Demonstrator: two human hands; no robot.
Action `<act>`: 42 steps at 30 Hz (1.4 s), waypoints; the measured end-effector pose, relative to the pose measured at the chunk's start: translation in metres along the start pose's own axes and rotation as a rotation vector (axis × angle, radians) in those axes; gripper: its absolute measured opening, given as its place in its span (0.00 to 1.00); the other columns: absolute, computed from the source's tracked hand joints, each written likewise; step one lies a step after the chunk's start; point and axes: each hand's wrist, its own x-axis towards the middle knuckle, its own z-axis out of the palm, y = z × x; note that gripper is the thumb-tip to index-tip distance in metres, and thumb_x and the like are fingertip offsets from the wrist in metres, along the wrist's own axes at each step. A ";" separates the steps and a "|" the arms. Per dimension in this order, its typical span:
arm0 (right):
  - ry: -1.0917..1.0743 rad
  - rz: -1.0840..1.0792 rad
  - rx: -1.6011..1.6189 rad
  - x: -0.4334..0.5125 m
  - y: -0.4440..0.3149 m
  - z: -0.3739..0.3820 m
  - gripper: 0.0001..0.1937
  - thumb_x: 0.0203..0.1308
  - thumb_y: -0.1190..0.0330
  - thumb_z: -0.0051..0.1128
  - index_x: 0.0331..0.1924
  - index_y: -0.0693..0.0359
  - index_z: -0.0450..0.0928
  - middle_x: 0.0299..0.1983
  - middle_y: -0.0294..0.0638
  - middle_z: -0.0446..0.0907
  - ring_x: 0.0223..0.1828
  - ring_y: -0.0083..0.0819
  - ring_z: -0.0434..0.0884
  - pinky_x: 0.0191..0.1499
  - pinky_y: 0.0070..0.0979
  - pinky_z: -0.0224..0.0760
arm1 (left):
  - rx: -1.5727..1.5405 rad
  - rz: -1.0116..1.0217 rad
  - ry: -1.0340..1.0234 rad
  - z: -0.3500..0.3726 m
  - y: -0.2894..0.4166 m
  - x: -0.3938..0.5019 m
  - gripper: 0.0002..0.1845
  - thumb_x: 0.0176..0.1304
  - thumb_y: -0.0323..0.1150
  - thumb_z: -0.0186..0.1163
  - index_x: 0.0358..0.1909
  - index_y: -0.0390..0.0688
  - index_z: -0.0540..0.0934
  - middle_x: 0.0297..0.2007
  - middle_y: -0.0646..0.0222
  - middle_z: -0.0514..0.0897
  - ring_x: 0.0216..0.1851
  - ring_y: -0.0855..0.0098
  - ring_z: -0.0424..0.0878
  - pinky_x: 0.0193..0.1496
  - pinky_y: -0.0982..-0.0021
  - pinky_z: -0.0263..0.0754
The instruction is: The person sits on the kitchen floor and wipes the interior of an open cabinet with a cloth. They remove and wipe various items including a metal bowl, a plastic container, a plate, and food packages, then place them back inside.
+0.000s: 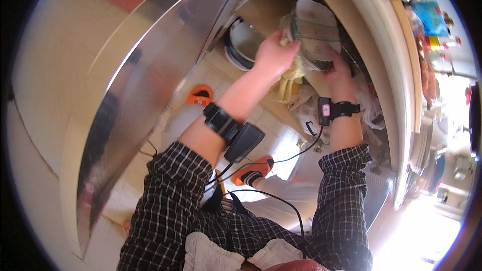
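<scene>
My left hand (276,54) grips the near left side of a rounded, see-through stack of dishes or containers (314,28) with whitish panels and small reddish marks. From the right, my right hand (340,67) supports its lower edge, fingers partly hidden beneath it. The stack is blurred, so its exact kind is unclear. Below my left hand hangs something yellow and limp, a cloth or rubber glove (290,82); whether the hand holds it too, I cannot tell. To the left, a white enamel-like basin with a dark rim (246,39) rests in the low cabinet space.
Crumpled clear plastic bags (367,101) lie right of my right wrist. A shiny metal panel (165,34) rises at left. The counter edge (408,64) curves past on the right, bearing several bottles (438,43). Orange slippers (252,173) are on my feet; cables cross my lap.
</scene>
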 end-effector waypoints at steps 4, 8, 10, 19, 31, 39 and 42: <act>-0.052 -0.091 0.088 0.020 0.001 -0.017 0.18 0.60 0.71 0.68 0.55 0.58 0.80 0.54 0.41 0.83 0.53 0.39 0.83 0.54 0.36 0.80 | 0.149 -0.015 -0.011 0.005 -0.008 -0.001 0.34 0.59 0.46 0.62 0.66 0.40 0.75 0.60 0.38 0.77 0.61 0.43 0.78 0.63 0.54 0.75; 0.170 -0.095 -0.219 0.030 -0.008 -0.024 0.18 0.60 0.71 0.68 0.55 0.59 0.79 0.55 0.42 0.82 0.52 0.40 0.83 0.50 0.37 0.80 | 0.266 -0.028 0.006 0.002 0.001 -0.009 0.34 0.60 0.44 0.62 0.68 0.41 0.74 0.63 0.37 0.71 0.60 0.43 0.78 0.64 0.57 0.75; 0.158 -0.106 -0.166 0.027 -0.014 -0.030 0.17 0.61 0.72 0.67 0.54 0.58 0.78 0.51 0.42 0.82 0.45 0.38 0.81 0.43 0.35 0.77 | 0.257 -0.037 0.054 0.003 0.002 -0.012 0.36 0.60 0.44 0.62 0.70 0.42 0.72 0.65 0.38 0.69 0.61 0.44 0.78 0.65 0.57 0.74; 0.078 -0.161 -0.034 -0.023 -0.021 -0.050 0.22 0.67 0.78 0.52 0.64 0.70 0.67 0.61 0.56 0.76 0.58 0.52 0.81 0.53 0.53 0.83 | 0.049 -0.044 -0.009 0.007 -0.023 0.002 0.39 0.57 0.40 0.67 0.73 0.49 0.70 0.68 0.40 0.66 0.65 0.46 0.75 0.69 0.61 0.70; 0.049 -0.121 0.152 -0.144 -0.003 -0.072 0.20 0.61 0.80 0.54 0.59 0.62 0.71 0.56 0.47 0.79 0.49 0.42 0.84 0.40 0.40 0.84 | -0.204 -0.046 -0.199 -0.002 0.029 -0.046 0.28 0.64 0.36 0.67 0.66 0.42 0.77 0.46 0.61 0.85 0.46 0.67 0.83 0.53 0.67 0.78; 0.148 -0.042 -0.205 -0.304 0.034 -0.122 0.24 0.59 0.75 0.56 0.61 0.65 0.73 0.55 0.44 0.82 0.51 0.37 0.84 0.40 0.31 0.80 | -0.264 -0.021 -0.109 -0.026 0.017 -0.044 0.19 0.63 0.38 0.66 0.52 0.41 0.83 0.32 0.68 0.83 0.32 0.73 0.79 0.35 0.68 0.75; -0.077 -0.033 -0.044 -0.369 0.026 -0.135 0.28 0.60 0.75 0.53 0.66 0.72 0.69 0.58 0.52 0.80 0.55 0.41 0.83 0.54 0.32 0.79 | -0.204 0.044 -0.086 -0.024 0.017 -0.039 0.17 0.62 0.38 0.67 0.50 0.41 0.84 0.33 0.69 0.83 0.34 0.75 0.78 0.38 0.69 0.74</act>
